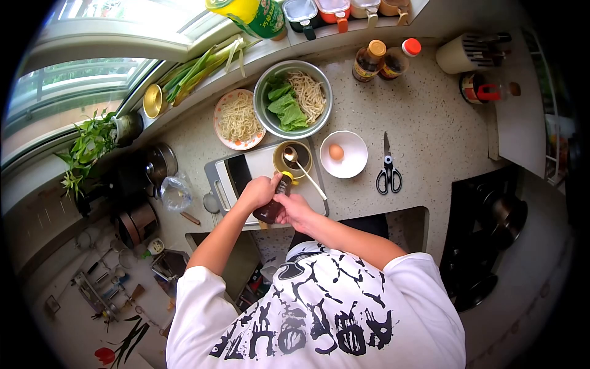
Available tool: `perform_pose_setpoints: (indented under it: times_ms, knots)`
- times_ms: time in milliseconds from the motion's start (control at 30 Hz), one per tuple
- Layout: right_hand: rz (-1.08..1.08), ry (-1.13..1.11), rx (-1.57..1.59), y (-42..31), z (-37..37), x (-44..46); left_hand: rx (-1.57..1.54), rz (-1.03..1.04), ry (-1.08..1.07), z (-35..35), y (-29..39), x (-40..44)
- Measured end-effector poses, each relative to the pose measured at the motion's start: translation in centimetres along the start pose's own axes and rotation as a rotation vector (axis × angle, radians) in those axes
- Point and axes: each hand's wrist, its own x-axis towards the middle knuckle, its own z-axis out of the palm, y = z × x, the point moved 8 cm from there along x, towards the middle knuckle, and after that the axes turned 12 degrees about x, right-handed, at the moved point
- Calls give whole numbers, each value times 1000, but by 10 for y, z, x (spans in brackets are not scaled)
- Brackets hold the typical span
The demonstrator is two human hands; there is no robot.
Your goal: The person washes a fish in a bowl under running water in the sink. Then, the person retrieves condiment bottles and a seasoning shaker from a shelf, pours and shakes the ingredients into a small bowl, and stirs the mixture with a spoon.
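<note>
A dark sauce bottle with a yellow cap is tilted over the near edge of the cutting board, its capped end toward a small bowl. My left hand is closed round the neck end of the bottle. Lower on the same bottle, my right hand grips the body, fingers partly hidden. Just beyond the cap, the small bowl contains dark liquid, and a spoon leans across its rim. On the board's left part lies a flat black-surfaced tool, perhaps a knife blade or grater.
A metal basin contains green leaves and mushrooms; a plate of noodles stands beside it. To the right are a white bowl with an egg and scissors. Sauce bottles stand behind; a stove is far right.
</note>
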Motion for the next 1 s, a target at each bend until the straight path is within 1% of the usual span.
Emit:
perform_pose_setpoints:
  times_ms: [500,567,667,700,733,767,800,833,867,933,1000]
  knots:
    - [14,5,-24,-4,2,-9,-43,-10,5,-1,1,-4]
    - [31,-27,-37,-3,4,-14,-169,-37,-33,7,-7,-4]
    - [65,-88,-161,-7,12,-24,-416,-32,-84,18,-12,-16]
    - [43,-55,-235,-10,11,-30,-509,-22,-98,21,-12,-22]
    - [20,-23,-310,-16,13,-40,-596,14,-74,14,-7,-36]
    - [-3,9,-387,-21,15,-49,-655,63,0,13,-7,-44]
    - [-115,18,-396,-30,18,-54,-714,110,73,13,-9,-52]
    - [-223,29,-402,-35,19,-62,-677,172,192,6,-9,-62]
    - [-332,39,-409,-42,20,-69,-733,210,244,4,-7,-72]
    - [-539,-38,-530,-59,30,-79,-847,288,358,-1,-3,-90]
    - [-740,-149,-709,-70,41,-89,-896,336,407,-5,3,-100]
